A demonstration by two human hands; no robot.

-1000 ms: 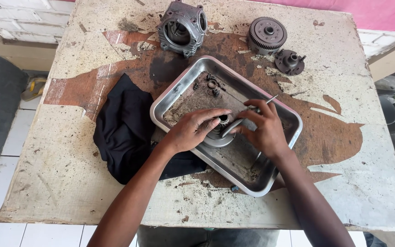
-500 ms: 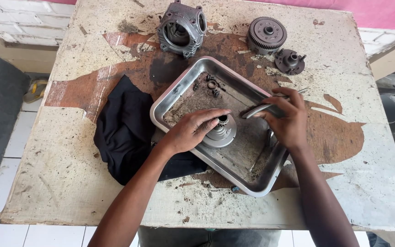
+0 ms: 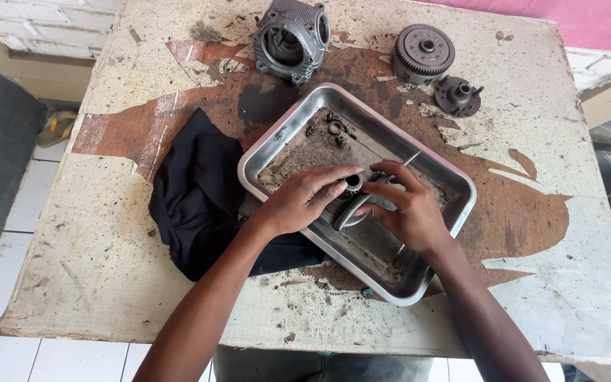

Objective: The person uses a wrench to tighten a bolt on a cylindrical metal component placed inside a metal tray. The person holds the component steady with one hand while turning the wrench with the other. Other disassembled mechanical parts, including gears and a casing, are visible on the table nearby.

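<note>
Now both hands meet in the dented steel tray (image 3: 454, 185) on the flaking counter (image 3: 107, 240). The left hand (image 3: 305, 200) steadies a round hub (image 3: 353, 184); the right hand (image 3: 408, 209), away a moment ago, is back gripping a curved bar (image 3: 348, 211). A black rag (image 3: 196, 194) lies just left; a cylinder (image 3: 291, 39) and gear (image 3: 426, 51) sit beyond.

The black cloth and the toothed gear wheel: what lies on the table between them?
The metal tray lies between the black cloth and the gear wheel, seen from the head camera.
</note>
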